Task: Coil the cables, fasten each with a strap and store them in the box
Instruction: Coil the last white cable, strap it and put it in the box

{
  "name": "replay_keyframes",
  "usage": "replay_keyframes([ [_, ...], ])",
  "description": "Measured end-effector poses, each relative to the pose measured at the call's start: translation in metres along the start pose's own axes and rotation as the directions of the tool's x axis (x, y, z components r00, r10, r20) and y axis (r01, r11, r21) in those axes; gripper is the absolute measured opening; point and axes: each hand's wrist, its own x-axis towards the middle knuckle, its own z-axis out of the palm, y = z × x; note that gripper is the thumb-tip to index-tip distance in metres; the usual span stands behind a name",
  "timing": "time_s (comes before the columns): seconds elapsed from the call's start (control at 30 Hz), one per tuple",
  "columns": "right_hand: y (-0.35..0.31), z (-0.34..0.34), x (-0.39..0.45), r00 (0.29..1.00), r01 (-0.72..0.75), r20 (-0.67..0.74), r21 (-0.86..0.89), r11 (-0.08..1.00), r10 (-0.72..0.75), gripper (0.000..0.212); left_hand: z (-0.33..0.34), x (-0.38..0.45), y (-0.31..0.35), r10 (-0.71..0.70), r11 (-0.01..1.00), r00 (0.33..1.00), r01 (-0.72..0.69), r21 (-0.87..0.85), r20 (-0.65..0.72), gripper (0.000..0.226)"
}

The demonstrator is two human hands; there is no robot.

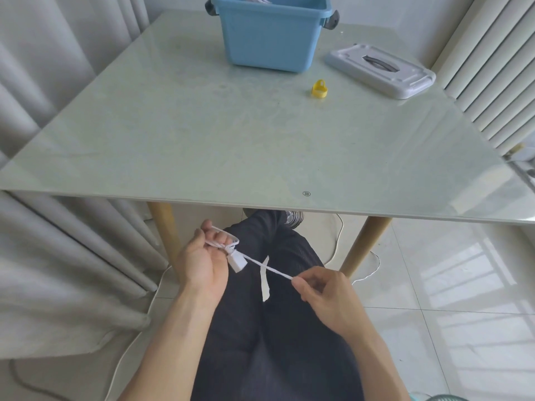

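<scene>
Below the table's front edge, over my lap, my left hand (202, 261) holds a small coil of white cable (224, 241) wound around its fingers, with a white plug (238, 263) hanging beneath. A taut stretch of the cable runs right to my right hand (321, 293), which pinches it between thumb and fingertips. A yellow strap (319, 88) lies curled on the table to the right of centre. The blue box (269, 33) stands open at the back of the table, something pale inside it.
The box's grey lid (382, 71) lies at the back right of the glass-topped table (202, 134). Curtains hang at left, a radiator stands at right. Wooden table legs (362, 244) flank my knees. More white cable trails on the tiled floor.
</scene>
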Motion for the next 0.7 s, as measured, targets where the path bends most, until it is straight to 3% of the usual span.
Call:
replay_keyframes([
  [0.07, -0.004, -0.001, -0.001, 0.996, 0.075, 0.058, -0.057, 0.996, -0.071, 0.012, -0.001, -0.002, -0.005, 0.075, 0.988, 0.996, -0.079, 0.135, 0.039, 0.028],
  [0.17, -0.014, -0.005, -0.004, 0.958, 0.138, 0.264, -0.066, 0.988, -0.116, 0.004, -0.001, -0.007, -0.012, 0.154, 0.898, 0.982, -0.184, 0.400, 0.105, 0.017],
  [0.23, -0.021, -0.007, -0.009, 0.915, 0.158, 0.385, -0.062, 0.985, -0.123, 0.005, 0.000, -0.011, -0.017, 0.127, 0.862, 0.978, -0.190, 0.471, 0.163, 0.013],
  [0.33, -0.034, -0.009, -0.016, 0.884, 0.204, 0.436, -0.036, 0.978, -0.168, 0.005, 0.001, -0.020, -0.020, 0.112, 0.820, 0.960, -0.236, 0.522, 0.258, 0.012],
  [0.43, -0.042, -0.011, -0.021, 0.892, 0.258, 0.365, 0.073, 0.963, -0.266, 0.005, -0.001, -0.025, -0.019, 0.080, 0.610, 0.892, -0.397, 0.686, 0.446, 0.005],
  [0.57, -0.044, -0.014, -0.019, 0.947, 0.287, 0.117, 0.104, 0.952, -0.298, 0.005, -0.002, -0.028, -0.016, -0.195, 0.407, 0.796, -0.465, 0.786, 0.573, 0.009],
  [0.63, -0.047, -0.015, -0.020, 0.955, 0.277, 0.068, 0.137, 0.951, -0.288, 0.006, -0.001, -0.031, -0.019, -0.200, 0.392, 0.788, -0.481, 0.785, 0.583, 0.012],
  [0.7, -0.049, -0.017, -0.021, 0.956, 0.264, 0.100, 0.126, 0.956, -0.277, 0.008, 0.002, -0.035, -0.022, -0.117, 0.506, 0.841, -0.407, 0.760, 0.529, 0.019],
])
